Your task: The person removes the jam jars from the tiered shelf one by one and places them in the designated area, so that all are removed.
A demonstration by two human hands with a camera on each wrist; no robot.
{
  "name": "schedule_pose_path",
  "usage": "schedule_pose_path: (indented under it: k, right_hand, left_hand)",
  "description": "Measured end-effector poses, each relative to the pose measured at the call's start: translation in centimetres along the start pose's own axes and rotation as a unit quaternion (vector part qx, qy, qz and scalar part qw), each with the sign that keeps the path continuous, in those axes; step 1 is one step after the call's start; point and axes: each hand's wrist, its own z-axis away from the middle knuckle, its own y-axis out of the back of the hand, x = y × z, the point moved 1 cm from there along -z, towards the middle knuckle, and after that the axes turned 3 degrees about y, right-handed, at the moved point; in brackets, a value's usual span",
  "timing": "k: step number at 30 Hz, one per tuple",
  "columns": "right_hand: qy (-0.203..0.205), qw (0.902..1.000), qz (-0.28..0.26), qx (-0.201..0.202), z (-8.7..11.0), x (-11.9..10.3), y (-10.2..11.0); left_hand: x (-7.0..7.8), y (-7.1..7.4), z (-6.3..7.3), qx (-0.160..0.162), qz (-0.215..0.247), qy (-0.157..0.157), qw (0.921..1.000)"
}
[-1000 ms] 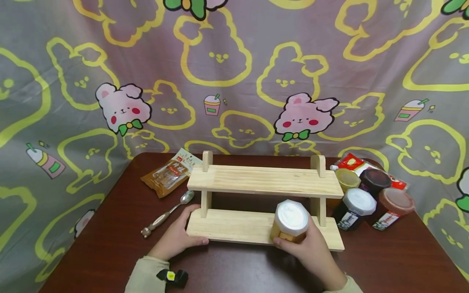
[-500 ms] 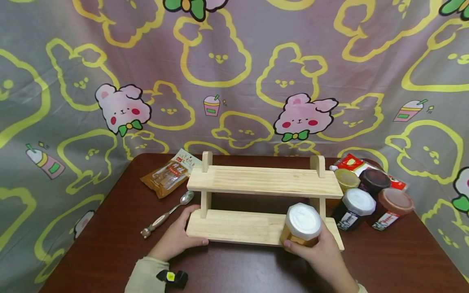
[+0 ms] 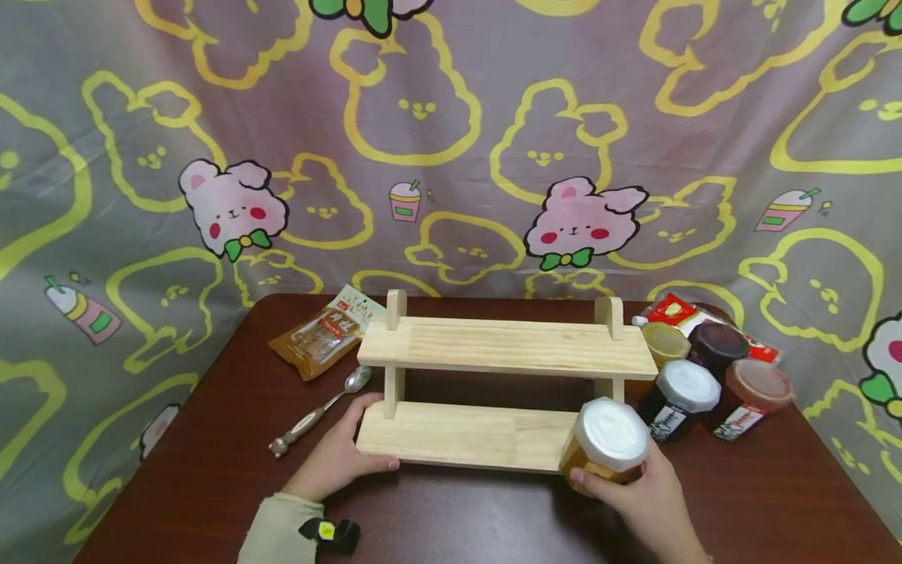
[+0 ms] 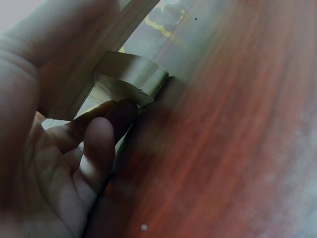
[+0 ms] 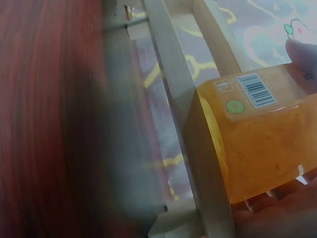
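Observation:
A two-tier wooden shelf rack (image 3: 493, 345) stands on the dark table. At its left end my left hand (image 3: 343, 458) grips the lower board, thumb along the front edge; the left wrist view shows curled fingers (image 4: 99, 144) near a wooden foot. My right hand (image 3: 655, 497) holds a jar (image 3: 609, 431) with a white lid over the right end of the lower board. In the right wrist view the orange-filled jar (image 5: 262, 148) has a barcode label, and its base is at the board's edge. Whether it rests fully on the board cannot be told.
Several lidded jars stand right of the rack, among them a white-lidded dark jar (image 3: 683, 395) and a reddish one (image 3: 754, 395). A red packet (image 3: 672, 309) lies behind them. On the left are a brown snack packet (image 3: 327, 333) and a spoon (image 3: 317, 415). A patterned curtain (image 3: 451, 180) hangs behind.
My right hand has moved the jar rightward and slightly toward me along the lower board. The left hand keeps its grip on the rack, which has stayed in place.

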Motion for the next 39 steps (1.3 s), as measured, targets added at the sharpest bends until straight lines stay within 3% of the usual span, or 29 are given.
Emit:
schedule_pose_path:
  k: [14,25,30,39]
  right_hand:
    - [-0.001,0.9979,0.045,0.046,-0.3,1.8,3.2]
    - [-0.026,0.9961,0.055,0.064,-0.2,3.1,5.1]
    - [-0.076,0.9910,0.073,0.082,-0.1,4.0,6.2]
    - [-0.162,0.9722,0.046,0.163,-0.4,5.0,7.0]
  left_hand:
    - [0.1,0.5,-0.1,-0.004,0.002,0.011,0.9999]
    - [0.5,0.4,-0.2,-0.012,0.014,0.003,0.9998]
    - [0.3,0.3,-0.1,-0.013,0.007,0.001,0.9999]
    - [0.3,0.1,0.1,-0.019,0.014,-0.003,0.9997]
